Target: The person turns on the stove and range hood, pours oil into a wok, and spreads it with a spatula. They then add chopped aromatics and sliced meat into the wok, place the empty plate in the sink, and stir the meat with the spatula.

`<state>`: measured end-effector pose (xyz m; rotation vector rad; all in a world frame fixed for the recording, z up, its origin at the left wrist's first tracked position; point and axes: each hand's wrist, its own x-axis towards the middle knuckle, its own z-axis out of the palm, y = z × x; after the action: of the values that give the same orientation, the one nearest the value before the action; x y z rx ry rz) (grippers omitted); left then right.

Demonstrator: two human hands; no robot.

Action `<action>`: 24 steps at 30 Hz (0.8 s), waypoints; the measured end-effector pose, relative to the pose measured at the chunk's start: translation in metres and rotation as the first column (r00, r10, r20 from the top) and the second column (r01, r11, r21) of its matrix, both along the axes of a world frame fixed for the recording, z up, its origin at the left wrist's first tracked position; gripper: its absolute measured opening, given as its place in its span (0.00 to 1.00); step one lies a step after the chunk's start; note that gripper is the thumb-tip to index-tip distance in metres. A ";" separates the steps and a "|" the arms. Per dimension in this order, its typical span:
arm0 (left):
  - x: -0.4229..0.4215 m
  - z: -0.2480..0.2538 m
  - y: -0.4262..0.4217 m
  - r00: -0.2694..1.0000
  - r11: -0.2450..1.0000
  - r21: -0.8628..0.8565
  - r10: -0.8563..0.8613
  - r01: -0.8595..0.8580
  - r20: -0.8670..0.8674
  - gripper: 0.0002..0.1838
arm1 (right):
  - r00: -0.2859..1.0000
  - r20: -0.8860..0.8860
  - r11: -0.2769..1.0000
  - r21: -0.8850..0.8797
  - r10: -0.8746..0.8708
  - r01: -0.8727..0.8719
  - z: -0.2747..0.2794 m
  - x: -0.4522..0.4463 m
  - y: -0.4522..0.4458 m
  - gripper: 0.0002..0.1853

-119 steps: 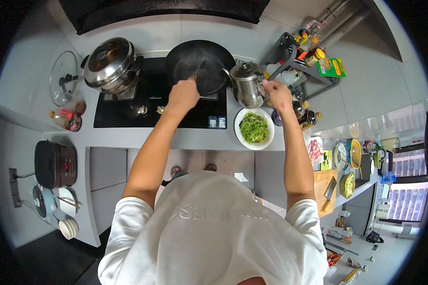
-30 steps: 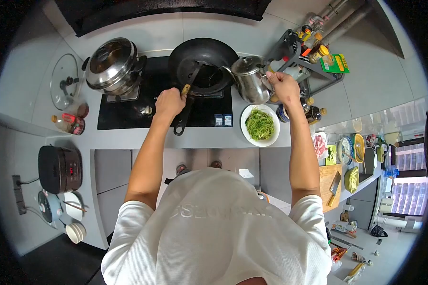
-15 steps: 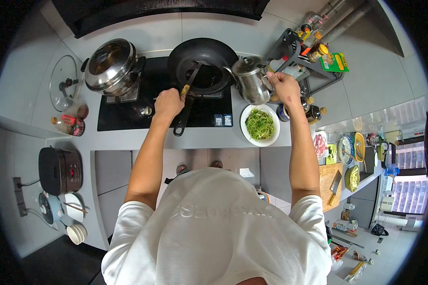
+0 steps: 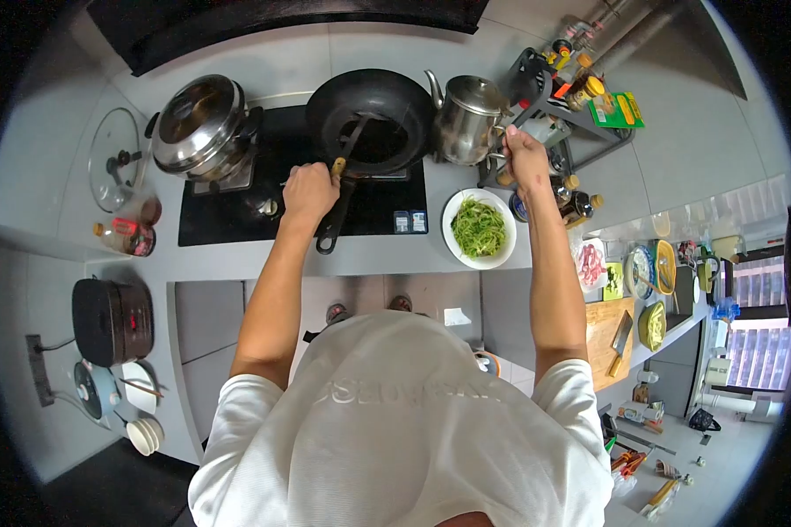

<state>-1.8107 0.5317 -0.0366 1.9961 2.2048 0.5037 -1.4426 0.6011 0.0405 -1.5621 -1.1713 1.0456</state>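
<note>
Two bare hands are closed on handles: the left hand (image 4: 310, 191) grips the spatula (image 4: 352, 140), its blade inside the black wok (image 4: 369, 84) on the stove (image 4: 215, 215). The right hand (image 4: 526, 162) holds the metal kettle (image 4: 468, 127), roughly upright just beside the wok. Shredded greens (image 4: 477, 230) fill a white plate (image 4: 449, 247) near the kettle. The wok's dark bottom possibly holds liquid; the view is unclear.

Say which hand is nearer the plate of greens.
Right. The right hand, holding the kettle, is beyond and right of the plate; the left hand is farther off, to its left.
</note>
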 end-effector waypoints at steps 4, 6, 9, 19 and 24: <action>0.012 0.012 0.000 0.999 1.000 0.005 -0.001 0.001 0.050 0.15 | 0.996 -0.005 0.995 0.051 -0.086 0.086 -0.019 0.002 0.015 0.20; 0.015 0.013 0.001 0.999 1.000 0.027 -0.012 0.011 0.051 0.15 | 0.988 0.074 0.988 0.082 -0.135 0.129 -0.030 -0.001 0.024 0.20; 0.019 0.012 0.001 0.995 0.999 0.023 -0.031 0.029 0.090 0.15 | 0.977 0.077 0.978 0.082 -0.198 0.192 -0.048 -0.008 0.038 0.21; 0.028 0.018 -0.011 0.987 0.990 0.137 -0.057 0.036 0.150 0.13 | 0.926 0.257 0.961 0.092 -0.276 0.260 -0.183 0.007 0.127 0.26; 0.027 0.019 -0.022 0.991 0.990 0.140 -0.001 -0.017 0.133 0.14 | 0.939 0.118 0.946 0.049 -0.324 0.320 -0.204 -0.005 0.151 0.23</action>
<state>-1.7835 0.5099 -0.0180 1.9566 2.1533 0.7899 -1.4472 0.7523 -0.1638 -1.7454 -0.9639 0.7205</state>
